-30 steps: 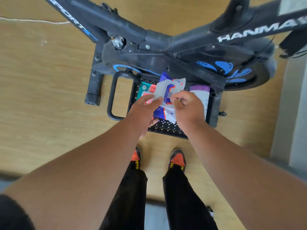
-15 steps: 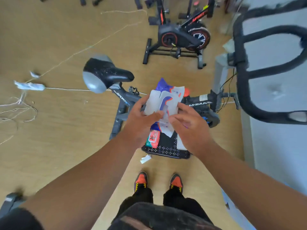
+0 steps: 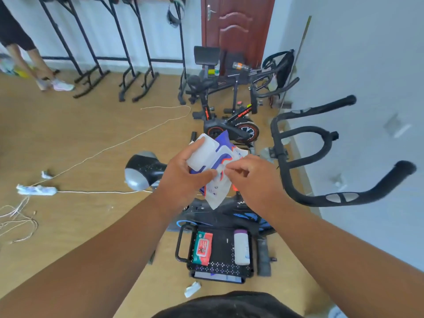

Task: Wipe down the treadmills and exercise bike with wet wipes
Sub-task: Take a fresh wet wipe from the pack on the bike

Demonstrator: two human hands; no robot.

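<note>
My left hand (image 3: pixel 181 177) grips a purple and white pack of wet wipes (image 3: pixel 215 191) with its white lid (image 3: pixel 203 153) flipped open, held at chest height. My right hand (image 3: pixel 252 180) pinches at the pack's opening with thumb and fingertips. Below the hands stands a black exercise bike with blue markings (image 3: pixel 247 216). Its saddle (image 3: pixel 143 168) is to the left and its black handlebars (image 3: pixel 305 157) are to the right.
A black basket (image 3: pixel 181 246) on the floor holds a red and green wipes pack (image 3: pixel 202 247) and a white bottle (image 3: pixel 241 246). A crumpled wipe (image 3: pixel 192 289) lies by my feet. A second bike (image 3: pixel 231 127), cables, a power strip (image 3: pixel 36 190), racks and another person's legs (image 3: pixel 43 72) lie beyond.
I have lifted the pack out of the basket and straightened up, so the view rose from the floor to the room. The lid stands open and my right hand now pinches at the opening.
</note>
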